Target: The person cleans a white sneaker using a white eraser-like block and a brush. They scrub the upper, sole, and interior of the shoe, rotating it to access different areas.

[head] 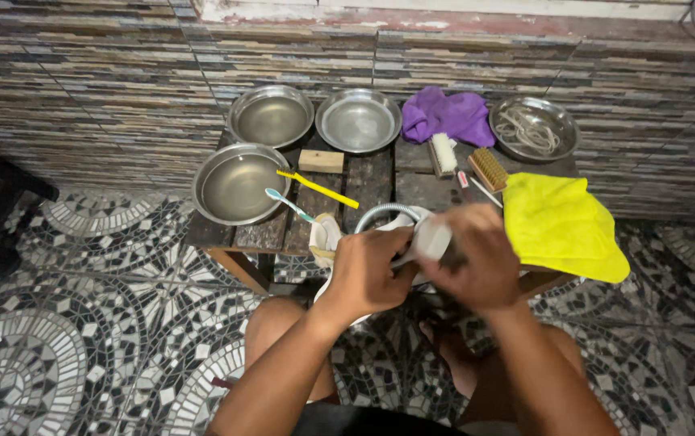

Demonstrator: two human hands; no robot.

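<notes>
**Both hands closed on a white shoe at the counter's near edge**

Knees and forearms fill the bottom of the view, and just above them the two hands meet over a white shoe (327,238). Left hand (366,270) is curled shut around the shoe's side, knuckles toward the camera. Right hand (477,257) is closed on a pale cylinder-shaped thing (432,240), blurred, pressed against the shoe; what it is cannot be told. The shoe sits at the near edge of the counter (372,182), its opening facing up. Most of it is hidden by the hands, so its long axis cannot be told.

Just beyond the shoe lie a blue toothbrush (289,205) and a yellow toothbrush (317,188), both slanting down to the right. Left of them is a steel bowl (238,183), with two more bowls (272,115) (359,120) behind it and a small wood block (321,161) between. Right of the hands a yellow cloth (561,226) hangs over the counter's edge. Behind it lie a bristle brush (489,169), a white brush (443,153), a purple cloth (447,115) and a bowl of laces (534,128).
</notes>
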